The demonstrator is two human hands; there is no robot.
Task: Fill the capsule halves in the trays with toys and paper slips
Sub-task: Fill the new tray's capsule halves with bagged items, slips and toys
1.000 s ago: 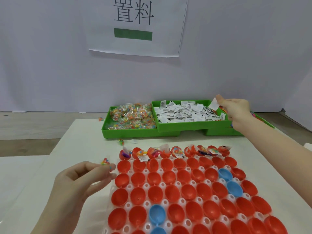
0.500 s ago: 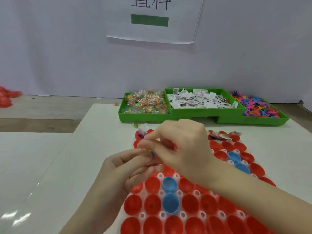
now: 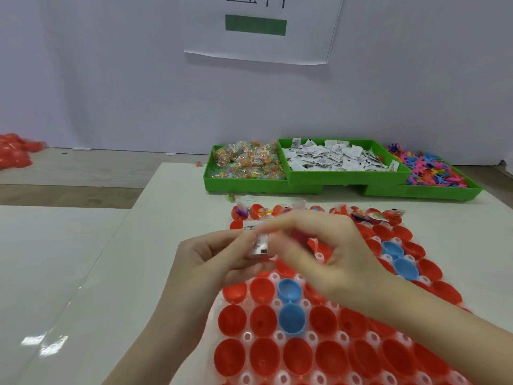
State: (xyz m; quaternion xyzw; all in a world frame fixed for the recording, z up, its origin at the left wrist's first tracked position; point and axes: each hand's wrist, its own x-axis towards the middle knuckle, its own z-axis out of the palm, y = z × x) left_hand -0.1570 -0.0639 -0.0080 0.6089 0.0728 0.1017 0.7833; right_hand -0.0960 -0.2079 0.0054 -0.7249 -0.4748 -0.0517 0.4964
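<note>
Meeting above the tray of capsule halves (image 3: 327, 354) on the worktop (image 3: 166, 245): left hand (image 3: 219, 262) and right hand (image 3: 322, 254), both pinching a folded paper slip (image 3: 259, 240), fingertips touching. Lying at the back: green bins holding bagged toys (image 3: 245, 161), paper slips (image 3: 333, 158) and loose coloured toys (image 3: 433, 170). Sitting filled: the far row of capsules (image 3: 372, 215).

— Where are the hands?
— Both are raised together at mid-frame, forearms coming in from the lower edge. The left hand (image 3: 219, 257) has fingers curled, thumb forward, pinching.
— And the right?
— The right hand (image 3: 319, 251) meets it fingertip to fingertip, fingers bent, back of the hand up.
</note>
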